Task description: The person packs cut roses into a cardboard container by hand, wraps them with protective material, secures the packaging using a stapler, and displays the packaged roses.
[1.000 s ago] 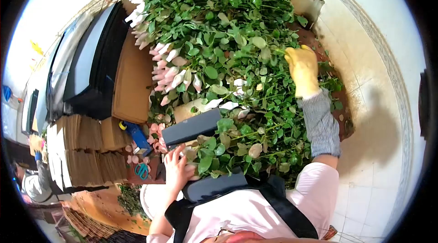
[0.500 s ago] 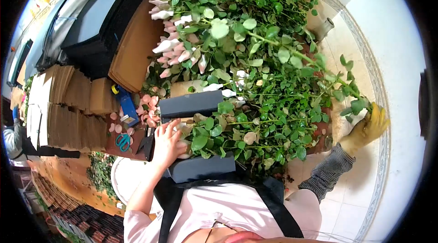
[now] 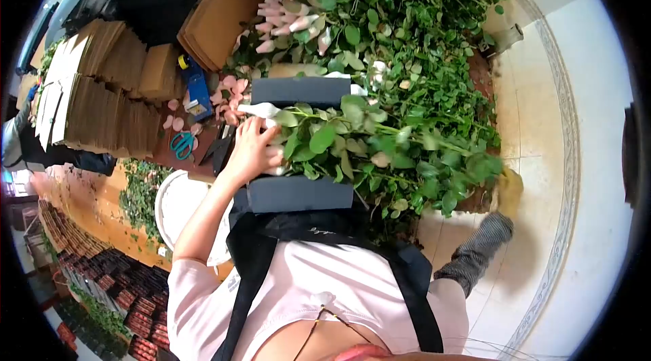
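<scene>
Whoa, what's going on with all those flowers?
A person is handling long, leafy flowers. The bare left hand rests by some pale flower heads, between two dark blocks. The yellow-gloved right hand is at the stem ends, partly behind leaves, so its grip is hard to see. A big pile of leafy stems lies beyond, with scissors off left.

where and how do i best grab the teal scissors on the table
By the teal loops, probably from straight above: they look flat and uncovered, while a black tool lies between them and the left hand, likely hindering a low sideways reach.
</scene>
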{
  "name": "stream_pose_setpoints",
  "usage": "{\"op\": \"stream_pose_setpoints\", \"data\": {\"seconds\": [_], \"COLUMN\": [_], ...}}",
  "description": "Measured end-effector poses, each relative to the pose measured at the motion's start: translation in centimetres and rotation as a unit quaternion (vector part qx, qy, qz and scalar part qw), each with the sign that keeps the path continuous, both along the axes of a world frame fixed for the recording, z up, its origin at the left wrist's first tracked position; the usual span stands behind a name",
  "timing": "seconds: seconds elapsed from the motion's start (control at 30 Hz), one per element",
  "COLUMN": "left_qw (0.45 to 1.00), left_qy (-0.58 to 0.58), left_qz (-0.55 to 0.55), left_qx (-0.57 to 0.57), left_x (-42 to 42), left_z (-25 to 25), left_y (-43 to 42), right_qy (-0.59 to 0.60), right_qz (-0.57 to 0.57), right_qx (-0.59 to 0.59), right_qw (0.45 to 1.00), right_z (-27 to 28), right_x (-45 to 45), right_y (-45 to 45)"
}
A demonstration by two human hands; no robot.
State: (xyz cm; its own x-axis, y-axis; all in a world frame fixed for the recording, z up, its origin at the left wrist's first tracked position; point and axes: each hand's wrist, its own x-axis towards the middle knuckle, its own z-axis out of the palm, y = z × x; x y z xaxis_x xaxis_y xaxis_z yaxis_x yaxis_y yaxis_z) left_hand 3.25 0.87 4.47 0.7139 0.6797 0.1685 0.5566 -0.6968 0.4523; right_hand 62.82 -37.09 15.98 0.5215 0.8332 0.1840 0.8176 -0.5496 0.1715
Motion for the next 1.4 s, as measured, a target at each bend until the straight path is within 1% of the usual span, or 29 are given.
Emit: {"op": "stream_pose_setpoints", "data": {"seconds": [0.03,0.07,0.13,0.23,0.3,0.37,0.4,0.43,0.47,0.5,0.53,0.57,0.6,0.63,0.67,0.7,0.77,0.8,0.83,0.9,0.97,1.03,1.07,1.1,1.17,1.2,1.23,1.37,1.4], "left_qw": [1.000,1.000,0.999,0.999,0.999,0.980,0.995,0.998,0.996,0.994,0.996,0.997,0.998,0.999,0.986,0.992,0.997,0.997,0.995,0.995,0.995,0.995,0.995,0.995,0.998,1.000,0.999,0.999,0.998], "left_qy": [-0.024,-0.026,-0.028,-0.042,0.033,0.013,-0.018,-0.009,-0.010,-0.011,-0.008,-0.006,-0.012,-0.016,-0.092,-0.057,-0.041,-0.009,-0.037,-0.078,-0.078,-0.079,-0.072,-0.065,-0.031,-0.016,-0.002,0.002,0.002], "left_qz": [0.007,0.008,0.011,0.007,0.022,0.039,0.032,0.032,0.042,0.052,0.043,0.036,0.032,0.027,0.102,0.049,0.007,0.022,0.034,0.022,0.013,-0.002,-0.002,-0.001,0.008,-0.009,-0.026,-0.052,-0.054], "left_qx": [-0.015,-0.016,-0.045,-0.004,0.001,-0.196,-0.097,-0.051,-0.075,-0.096,-0.073,-0.070,-0.044,-0.018,-0.096,-0.098,-0.071,-0.067,-0.086,-0.065,-0.065,-0.064,-0.069,-0.073,-0.057,-0.020,0.020,-0.015,-0.023], "left_x": [0.1,0.1,0.1,0.1,-1.2,0.1,0.0,-0.5,-0.1,0.4,0.0,0.0,-0.1,-0.5,-0.3,-0.3,-0.2,-0.2,-0.7,0.0,0.1,0.3,0.3,0.2,0.0,0.0,0.1,0.1,0.1], "left_z": [0.3,0.1,0.3,-0.1,-4.9,1.3,-0.2,-1.3,-0.4,0.6,-1.2,-1.8,-2.3,-2.4,-2.3,-2.1,-1.4,-0.9,-2.8,-0.4,-0.3,-0.1,0.0,0.1,-0.4,-0.1,0.2,1.7,1.9], "left_y": [-0.2,-0.2,-0.1,0.0,0.2,-0.1,-0.4,-0.3,-0.4,-0.3,0.0,0.1,0.1,0.0,-0.6,0.0,0.2,-0.2,0.0,-0.3,-0.1,0.1,0.1,0.0,-0.1,0.1,0.3,0.4,0.5], "right_qy": [0.013,0.016,-0.156,-0.161,-0.149,-0.153,-0.089,-0.054,-0.017,0.042,0.177,0.260,0.295,0.285,0.325,0.254,0.298,0.291,0.258,0.212,0.278,0.210,0.239,0.201,0.125,0.095,0.063,0.025,-0.017], "right_qz": [-0.060,-0.059,-0.189,-0.292,-0.286,-0.315,-0.247,-0.109,0.027,0.092,0.153,0.267,0.319,0.337,0.341,0.343,0.254,0.296,0.329,0.354,0.327,0.361,0.386,0.331,0.284,0.274,0.263,0.160,0.145], "right_qx": [-0.061,-0.064,-0.155,-0.114,-0.081,-0.002,0.080,0.161,0.235,0.265,0.280,0.212,0.151,0.107,0.066,0.040,-0.106,-0.033,0.025,0.140,0.116,0.150,0.161,0.093,0.063,0.059,0.056,0.133,0.147], "right_qw": [0.996,0.996,0.957,0.936,0.943,0.936,0.962,0.979,0.972,0.959,0.931,0.903,0.888,0.891,0.879,0.904,0.914,0.909,0.908,0.900,0.895,0.896,0.876,0.917,0.948,0.955,0.961,0.978,0.978], "right_z": [0.6,-0.9,-5.5,0.9,2.1,2.5,2.3,2.8,3.5,5.1,4.9,4.5,3.3,1.2,-1.0,-4.5,-4.3,-5.6,-4.3,-1.3,3.7,6.3,4.0,2.1,-4.4,-5.8,-6.5,-4.6,-6.3], "right_x": [-3.4,-2.3,-0.3,-12.2,-14.9,-15.3,-14.6,-15.6,-18.0,-22.4,-25.2,-26.6,-28.4,-29.5,-29.2,-28.6,-28.4,-27.3,-27.0,-26.1,-24.4,-24.7,-23.4,-23.0,-23.3,-23.9,-24.6,-27.9,-27.9], "right_y": [2.9,3.3,3.8,11.3,12.3,12.6,12.0,12.9,14.8,17.9,20.2,22.2,23.9,25.4,26.8,27.8,29.2,29.1,28.6,27.3,25.3,23.9,24.1,23.2,23.1,23.0,22.9,23.6,23.4]}}
